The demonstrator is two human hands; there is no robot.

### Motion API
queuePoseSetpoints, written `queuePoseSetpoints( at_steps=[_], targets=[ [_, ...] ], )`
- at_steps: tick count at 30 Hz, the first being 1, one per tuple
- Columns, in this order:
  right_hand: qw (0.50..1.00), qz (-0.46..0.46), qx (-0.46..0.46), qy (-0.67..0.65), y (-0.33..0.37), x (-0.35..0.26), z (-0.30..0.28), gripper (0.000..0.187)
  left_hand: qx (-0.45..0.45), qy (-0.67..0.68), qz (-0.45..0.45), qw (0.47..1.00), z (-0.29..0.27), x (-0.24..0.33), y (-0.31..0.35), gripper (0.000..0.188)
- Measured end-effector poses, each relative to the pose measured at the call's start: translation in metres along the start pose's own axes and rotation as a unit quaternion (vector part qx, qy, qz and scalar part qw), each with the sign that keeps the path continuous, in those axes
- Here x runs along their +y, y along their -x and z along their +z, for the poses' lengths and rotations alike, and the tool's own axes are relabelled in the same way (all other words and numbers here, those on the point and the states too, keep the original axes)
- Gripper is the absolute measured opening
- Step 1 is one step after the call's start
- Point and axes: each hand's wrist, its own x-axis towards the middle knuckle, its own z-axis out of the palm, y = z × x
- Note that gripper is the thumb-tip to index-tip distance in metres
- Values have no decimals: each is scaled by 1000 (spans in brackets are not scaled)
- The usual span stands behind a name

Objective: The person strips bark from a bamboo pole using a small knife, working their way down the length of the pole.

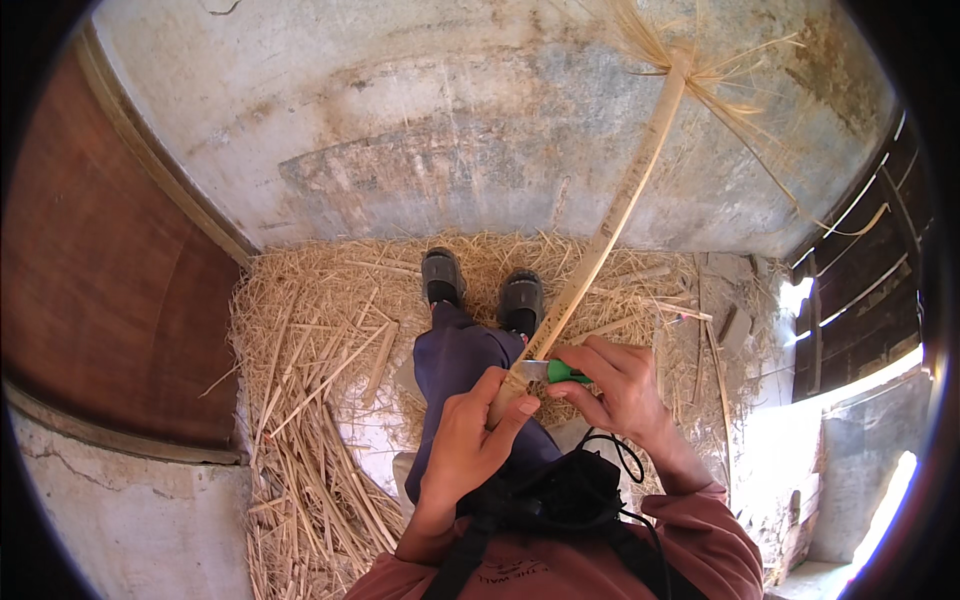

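Observation:
A long pale bamboo strip (pixel 622 215) slants from my lap up toward the wall, its far end bristling with frayed fibres (pixel 645 40). My left hand (pixel 468 432) grips its near end, thumb and fingers closed around it above my thigh. In my right hand (pixel 622 390) is a knife with a green handle (pixel 562 372). The short metal blade (pixel 533 370) lies against the bamboo just beyond my left fingers, where the strip appears split or notched. Part of the blade's edge is hidden against the bamboo.
Shavings (pixel 330 275) cover the floor around my dark shoes (pixel 520 295). Cut strips (pixel 325 480) lie piled at the lower left. A stained wall (pixel 420 130) stands ahead, a brown door panel (pixel 120 260) at left, wooden slats (pixel 870 290) at right. A black bag (pixel 560 490) with cords hangs at my waist.

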Motion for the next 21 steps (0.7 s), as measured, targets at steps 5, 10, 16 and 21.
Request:
queuePoseSetpoints(
  at_steps=[5,10,16,21],
  targets=[
    [1000,-7,18,1,1,3,4,38,-4,-23,-17,1000,1,2,0,30],
    [1000,-9,23,3,1,2,6,37,16,-30,-21,999,4,3,-1,33],
    [999,-14,26,14,1,2,4,38,31,-69,-15,997,10,7,-1,31],
    [1000,-2,14,13,1,0,0,38,43,-42,-10,998,10,8,0,27]
  ],
)
